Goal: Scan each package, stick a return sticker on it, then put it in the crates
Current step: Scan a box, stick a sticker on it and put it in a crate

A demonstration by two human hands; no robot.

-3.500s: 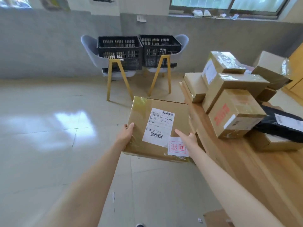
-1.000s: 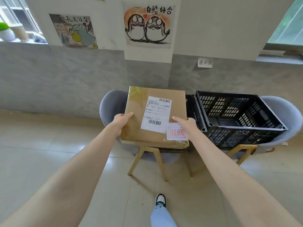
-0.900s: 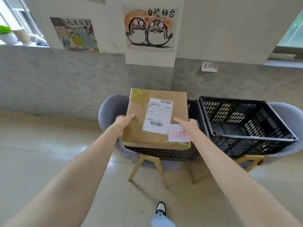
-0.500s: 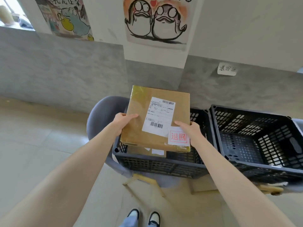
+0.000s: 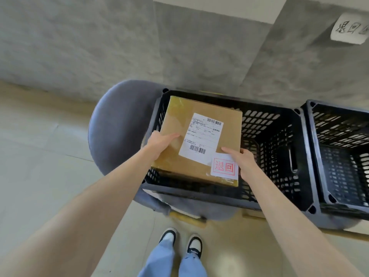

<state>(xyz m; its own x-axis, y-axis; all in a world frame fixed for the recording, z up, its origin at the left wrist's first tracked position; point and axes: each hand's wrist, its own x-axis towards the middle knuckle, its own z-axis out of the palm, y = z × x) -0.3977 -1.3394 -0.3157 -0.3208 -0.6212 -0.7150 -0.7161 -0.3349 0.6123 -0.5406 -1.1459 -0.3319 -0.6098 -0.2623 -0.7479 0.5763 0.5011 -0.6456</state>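
Between the left hand [image 5: 159, 141] and right hand [image 5: 244, 161], each clasping an edge, a flat cardboard package [image 5: 199, 140] with smooth paper return sticker [image 5: 224, 166] sits inside the black lattice plastic crate [image 5: 265, 136].

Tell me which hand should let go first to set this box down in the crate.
Probably the left. The left hand holds the box by its edge close to the left crate wall, with little room. The right hand, beside the return sticker, has open crate space beside it to lower the box.
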